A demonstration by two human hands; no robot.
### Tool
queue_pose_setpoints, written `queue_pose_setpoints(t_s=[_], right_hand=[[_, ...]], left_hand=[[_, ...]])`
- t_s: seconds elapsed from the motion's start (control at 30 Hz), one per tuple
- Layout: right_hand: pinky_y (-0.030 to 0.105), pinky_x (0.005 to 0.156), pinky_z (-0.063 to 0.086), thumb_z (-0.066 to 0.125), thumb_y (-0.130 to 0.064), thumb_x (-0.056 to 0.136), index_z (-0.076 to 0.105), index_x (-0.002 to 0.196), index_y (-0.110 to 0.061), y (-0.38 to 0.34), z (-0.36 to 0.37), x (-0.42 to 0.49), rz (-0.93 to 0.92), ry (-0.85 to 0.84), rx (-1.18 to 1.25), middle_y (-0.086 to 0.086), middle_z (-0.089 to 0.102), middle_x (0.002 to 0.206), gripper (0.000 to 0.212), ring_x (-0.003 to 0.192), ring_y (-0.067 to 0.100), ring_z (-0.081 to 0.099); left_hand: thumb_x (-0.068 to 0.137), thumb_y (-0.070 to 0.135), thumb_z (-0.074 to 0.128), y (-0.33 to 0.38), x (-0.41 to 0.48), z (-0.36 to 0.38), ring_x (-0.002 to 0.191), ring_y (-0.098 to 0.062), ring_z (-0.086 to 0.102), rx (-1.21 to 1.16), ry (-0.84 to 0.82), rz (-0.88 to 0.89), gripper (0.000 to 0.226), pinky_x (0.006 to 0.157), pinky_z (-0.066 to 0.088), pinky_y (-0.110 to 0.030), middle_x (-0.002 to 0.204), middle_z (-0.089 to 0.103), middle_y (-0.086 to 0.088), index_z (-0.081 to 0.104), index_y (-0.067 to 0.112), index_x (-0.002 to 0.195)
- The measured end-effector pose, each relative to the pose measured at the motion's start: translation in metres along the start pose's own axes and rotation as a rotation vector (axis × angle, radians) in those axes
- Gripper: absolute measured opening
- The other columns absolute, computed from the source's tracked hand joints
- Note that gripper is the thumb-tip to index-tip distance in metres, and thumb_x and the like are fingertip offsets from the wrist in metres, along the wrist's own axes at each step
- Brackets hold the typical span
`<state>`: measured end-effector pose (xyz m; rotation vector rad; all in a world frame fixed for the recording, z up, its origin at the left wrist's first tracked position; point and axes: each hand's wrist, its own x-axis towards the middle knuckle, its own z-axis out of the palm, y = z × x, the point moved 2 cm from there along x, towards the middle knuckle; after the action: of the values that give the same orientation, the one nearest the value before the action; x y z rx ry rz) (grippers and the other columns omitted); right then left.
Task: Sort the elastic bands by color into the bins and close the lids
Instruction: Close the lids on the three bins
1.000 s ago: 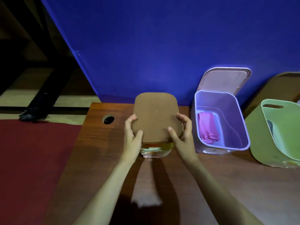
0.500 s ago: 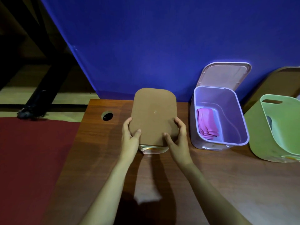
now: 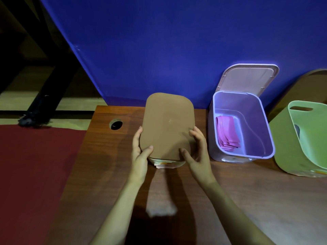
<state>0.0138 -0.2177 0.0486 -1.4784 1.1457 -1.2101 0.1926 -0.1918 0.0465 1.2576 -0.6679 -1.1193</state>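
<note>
A flat brown lid lies on top of a bin at the middle of the wooden table; only the bin's pale front lip shows beneath it. My left hand grips the lid's left front edge, thumb on top. My right hand holds the right front edge the same way. To the right stands a purple bin with its lid hinged up against the wall. Pink elastic bands lie stacked inside it.
A green bin stands open at the far right, with another brown lid leaning behind it. A blue wall backs the table. A cable hole sits near the table's left edge, and red floor covering lies beyond.
The brown lid has come down from a tilt to lie flat on its bin, covering more of it. Both hands stayed on its front corners.
</note>
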Motion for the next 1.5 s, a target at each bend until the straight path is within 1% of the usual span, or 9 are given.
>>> queue_pose_setpoints(t_s=[0.3, 0.43, 0.6, 0.73, 0.87, 1.03, 1.23, 1.43, 1.5], right_hand=[[0.027, 0.114, 0.024, 0.062, -0.022, 0.083, 0.042, 0.129, -0.014, 0.017, -0.009, -0.008, 0.051, -0.052, -0.026, 0.001, 0.028, 0.15, 0.051, 0.14, 0.012, 0.026], [0.014, 0.111, 0.021, 0.056, -0.018, 0.083, 0.044, 0.127, -0.013, 0.013, -0.008, -0.001, 0.025, -0.084, -0.155, -0.003, 0.03, 0.147, 0.046, 0.136, 0.005, 0.029], [0.024, 0.11, 0.027, 0.044, -0.019, 0.09, 0.051, 0.126, -0.002, 0.005, -0.006, 0.031, -0.019, -0.078, -0.576, 0.013, 0.044, 0.14, 0.041, 0.131, 0.024, 0.04], [0.049, 0.102, 0.042, 0.034, -0.024, 0.084, 0.058, 0.118, 0.004, 0.002, 0.0, 0.064, -0.127, -0.12, -0.91, 0.022, 0.058, 0.126, 0.05, 0.123, 0.039, 0.051], [0.045, 0.114, 0.019, 0.017, -0.031, 0.087, 0.045, 0.133, -0.001, -0.001, 0.005, 0.094, -0.081, -0.188, -1.011, 0.016, 0.043, 0.143, 0.062, 0.14, 0.032, 0.028], [0.046, 0.116, 0.004, 0.028, -0.029, 0.1, 0.028, 0.145, -0.007, 0.001, 0.015, 0.121, -0.099, -0.242, -1.162, 0.009, 0.026, 0.154, 0.05, 0.146, 0.024, 0.009], [0.045, 0.117, 0.003, 0.022, -0.046, 0.098, 0.015, 0.149, -0.013, 0.012, 0.018, 0.122, -0.021, -0.262, -1.141, 0.004, 0.012, 0.159, 0.062, 0.147, 0.018, 0.004], [0.042, 0.117, 0.012, 0.029, -0.047, 0.097, 0.023, 0.146, -0.012, 0.01, 0.018, 0.125, -0.063, -0.225, -1.078, 0.007, 0.02, 0.156, 0.061, 0.145, 0.022, 0.013], [0.043, 0.117, 0.012, 0.027, -0.048, 0.096, 0.023, 0.147, -0.013, 0.012, 0.018, 0.123, -0.054, -0.217, -1.057, 0.005, 0.019, 0.156, 0.062, 0.145, 0.021, 0.012]], left_hand=[[0.07, 0.003, 0.049, -0.015, -0.003, -0.005, 0.131, -0.013, 0.042, 0.098, -0.055, -0.041, 0.072, 0.112, 0.03, -0.035, 0.143, 0.043, 0.003, 0.037, 0.026, 0.136], [0.081, 0.01, 0.045, -0.004, 0.001, -0.001, 0.13, -0.007, 0.031, 0.564, -0.061, 0.092, 0.051, 0.103, 0.021, -0.006, 0.147, 0.028, -0.005, 0.043, 0.016, 0.131], [0.08, 0.029, 0.033, 0.014, 0.024, 0.019, 0.123, -0.033, 0.045, 1.151, 0.053, 0.364, 0.046, 0.101, 0.038, -0.04, 0.134, 0.044, -0.017, 0.049, 0.002, 0.113], [0.089, 0.016, 0.038, 0.023, 0.053, 0.028, 0.14, -0.03, 0.028, 1.428, -0.057, 0.399, 0.051, 0.116, 0.022, -0.043, 0.149, 0.034, -0.014, 0.038, 0.002, 0.138], [0.092, 0.014, 0.036, 0.024, 0.066, 0.035, 0.146, -0.022, 0.012, 1.473, -0.105, 0.409, 0.056, 0.121, 0.01, -0.036, 0.156, 0.021, -0.012, 0.024, 0.002, 0.145], [0.095, 0.019, 0.03, 0.018, 0.067, 0.032, 0.148, -0.017, -0.002, 1.523, -0.113, 0.351, 0.06, 0.121, 0.002, -0.038, 0.16, 0.003, -0.006, 0.01, 0.006, 0.15], [0.097, 0.025, 0.027, 0.016, 0.069, 0.032, 0.148, -0.019, 0.002, 1.531, -0.153, 0.306, 0.059, 0.121, 0.005, -0.037, 0.16, 0.0, -0.006, 0.007, 0.009, 0.15], [0.09, 0.042, 0.025, 0.03, 0.088, 0.039, 0.137, -0.032, 0.029, 1.495, -0.138, 0.336, 0.059, 0.115, 0.019, -0.041, 0.143, 0.036, -0.015, 0.04, 0.004, 0.132], [0.095, 0.039, 0.029, 0.028, 0.097, 0.041, 0.144, -0.026, 0.016, 1.46, -0.144, 0.278, 0.056, 0.119, 0.012, -0.04, 0.154, 0.022, -0.008, 0.028, 0.009, 0.143]])
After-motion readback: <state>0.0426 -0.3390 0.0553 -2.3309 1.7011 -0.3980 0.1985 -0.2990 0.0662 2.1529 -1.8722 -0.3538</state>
